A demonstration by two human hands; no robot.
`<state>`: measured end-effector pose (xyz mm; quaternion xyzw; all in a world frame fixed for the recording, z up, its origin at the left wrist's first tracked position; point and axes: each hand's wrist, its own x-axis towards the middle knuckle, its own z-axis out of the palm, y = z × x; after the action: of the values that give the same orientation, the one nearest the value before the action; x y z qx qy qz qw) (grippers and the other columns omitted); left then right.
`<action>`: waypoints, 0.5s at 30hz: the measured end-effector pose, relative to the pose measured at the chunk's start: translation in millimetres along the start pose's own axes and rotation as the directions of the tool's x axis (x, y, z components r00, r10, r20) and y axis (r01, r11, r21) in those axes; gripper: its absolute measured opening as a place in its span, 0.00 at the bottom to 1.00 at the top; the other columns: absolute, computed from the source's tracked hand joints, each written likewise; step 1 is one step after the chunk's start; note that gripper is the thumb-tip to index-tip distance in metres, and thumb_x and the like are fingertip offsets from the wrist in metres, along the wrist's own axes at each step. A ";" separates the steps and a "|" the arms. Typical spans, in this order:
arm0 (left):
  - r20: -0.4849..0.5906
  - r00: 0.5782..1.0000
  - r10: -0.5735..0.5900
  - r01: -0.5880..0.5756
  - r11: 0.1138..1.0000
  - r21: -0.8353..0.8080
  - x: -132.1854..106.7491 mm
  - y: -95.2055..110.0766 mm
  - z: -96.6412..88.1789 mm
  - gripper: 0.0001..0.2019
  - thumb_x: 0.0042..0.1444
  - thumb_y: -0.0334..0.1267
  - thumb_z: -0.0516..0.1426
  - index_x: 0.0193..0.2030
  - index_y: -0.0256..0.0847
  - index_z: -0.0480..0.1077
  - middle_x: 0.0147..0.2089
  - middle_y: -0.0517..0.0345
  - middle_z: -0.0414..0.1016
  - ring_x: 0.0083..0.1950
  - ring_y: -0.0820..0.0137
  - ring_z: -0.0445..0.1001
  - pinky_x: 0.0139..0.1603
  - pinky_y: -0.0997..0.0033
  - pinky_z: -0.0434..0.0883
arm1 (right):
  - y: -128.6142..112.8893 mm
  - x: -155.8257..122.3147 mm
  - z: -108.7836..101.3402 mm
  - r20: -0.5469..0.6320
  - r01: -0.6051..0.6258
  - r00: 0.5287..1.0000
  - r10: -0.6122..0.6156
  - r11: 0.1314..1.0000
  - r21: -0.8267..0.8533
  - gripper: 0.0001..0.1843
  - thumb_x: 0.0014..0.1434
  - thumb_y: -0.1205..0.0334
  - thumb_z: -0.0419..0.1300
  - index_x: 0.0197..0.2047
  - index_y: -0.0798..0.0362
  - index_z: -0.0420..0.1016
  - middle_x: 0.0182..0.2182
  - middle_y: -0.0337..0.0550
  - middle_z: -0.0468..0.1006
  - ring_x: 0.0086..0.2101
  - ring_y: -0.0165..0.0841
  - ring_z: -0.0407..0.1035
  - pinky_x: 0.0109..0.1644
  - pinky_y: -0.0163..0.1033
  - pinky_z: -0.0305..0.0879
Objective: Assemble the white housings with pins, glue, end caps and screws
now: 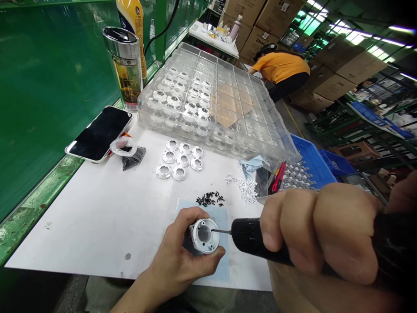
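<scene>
My left hand [177, 256] is wrapped round a white cylindrical housing [215, 241], its open end facing up toward me with small screw holes inside the rim. In my right hand [321, 221] is a black electric screwdriver [247, 236], held sideways. Its thin bit reaches the housing's inner rim at a dark spot; whether a screw sits there is too small to tell. Beneath the housing lies a light blue sheet [223, 265]. Just beyond it is a pile of small black screws [210, 198]. Several silver rings [180, 173] lie farther back on the white table.
A clear compartment tray [224, 141] holds silver rings at the back. A phone [99, 132], a glass bottle [125, 74] and a black packet [133, 158] stand left. Right are white pins [247, 191], a red cutter [278, 176] and a blue bin [312, 161]. A person in orange [282, 67] bends beyond.
</scene>
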<state>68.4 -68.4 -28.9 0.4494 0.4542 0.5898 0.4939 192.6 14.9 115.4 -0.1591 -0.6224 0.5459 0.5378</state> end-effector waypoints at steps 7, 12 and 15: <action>-0.008 1.000 0.003 -0.003 1.000 0.004 -1.3 0.3 -0.5 0.22 0.54 0.31 0.66 0.52 0.53 0.64 0.42 0.64 0.74 0.38 0.69 0.73 0.37 0.71 0.70 | -2.2 0.5 0.8 0.008 -0.037 0.999 0.037 0.999 0.012 0.14 0.55 0.38 0.68 0.44 0.29 0.83 0.22 0.37 0.70 0.21 0.35 0.68 0.26 0.44 0.75; -0.008 1.000 -0.017 0.017 1.000 -0.006 0.0 1.7 0.2 0.22 0.54 0.30 0.65 0.51 0.51 0.64 0.41 0.62 0.74 0.37 0.68 0.73 0.37 0.69 0.71 | -3.6 0.8 4.2 -0.037 -0.044 0.998 0.043 0.999 -0.024 0.10 0.53 0.42 0.71 0.40 0.26 0.83 0.20 0.36 0.69 0.18 0.34 0.65 0.23 0.43 0.73; -0.008 1.000 -0.017 0.017 1.000 -0.008 0.8 1.9 0.5 0.22 0.54 0.30 0.66 0.51 0.50 0.64 0.41 0.62 0.75 0.37 0.68 0.74 0.37 0.69 0.71 | 1.9 3.4 -4.0 0.020 0.002 1.000 -0.001 1.000 -0.022 0.13 0.51 0.45 0.73 0.41 0.24 0.83 0.21 0.36 0.70 0.17 0.34 0.66 0.21 0.44 0.73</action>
<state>68.5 -67.7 -26.8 0.4412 0.4578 0.5891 0.4988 193.9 20.3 114.8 -0.1592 -0.6339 0.5401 0.5303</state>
